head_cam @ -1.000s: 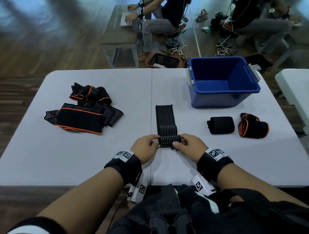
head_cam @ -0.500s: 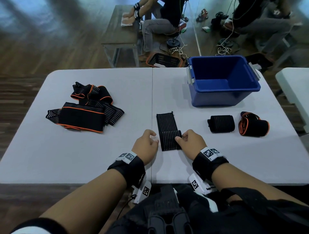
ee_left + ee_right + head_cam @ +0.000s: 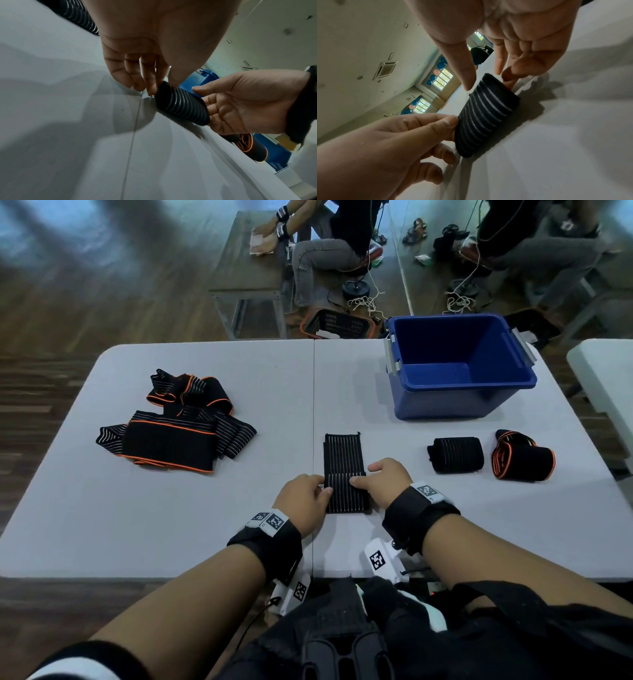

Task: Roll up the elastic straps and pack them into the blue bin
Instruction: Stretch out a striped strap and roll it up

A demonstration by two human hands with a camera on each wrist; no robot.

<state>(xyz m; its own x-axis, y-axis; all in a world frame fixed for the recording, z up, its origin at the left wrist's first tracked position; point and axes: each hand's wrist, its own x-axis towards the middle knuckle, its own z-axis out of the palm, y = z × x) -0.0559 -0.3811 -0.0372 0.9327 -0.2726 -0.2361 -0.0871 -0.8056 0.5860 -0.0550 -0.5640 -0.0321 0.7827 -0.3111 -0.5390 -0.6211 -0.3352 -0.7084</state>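
A black strap with thin grey stripes (image 3: pixel 343 460) lies lengthwise at the table's middle, its near part wound into a loose roll (image 3: pixel 181 106) (image 3: pixel 484 115). My left hand (image 3: pixel 305 501) (image 3: pixel 150 75) pinches the roll's left end between thumb and fingers. At the right end, my right hand (image 3: pixel 383 479) (image 3: pixel 522 47) holds the roll with the thumb on top and the fingers behind. The blue bin (image 3: pixel 459 364) stands at the far right and is empty inside. Two rolled straps lie in front of it: a striped one (image 3: pixel 457 455) and an orange-edged one (image 3: pixel 522 457).
A heap of unrolled black straps with orange edges (image 3: pixel 178 426) lies on the left half of the white table (image 3: pixel 205 518). A seam runs down the table's middle. Beyond the far edge sit people at benches, with a basket on the floor (image 3: pixel 337 324).
The thin roll at the strap's near end has grown fatter. The flat tail beyond it is shorter, its far end drawn closer to me. My right hand has shifted slightly forward.
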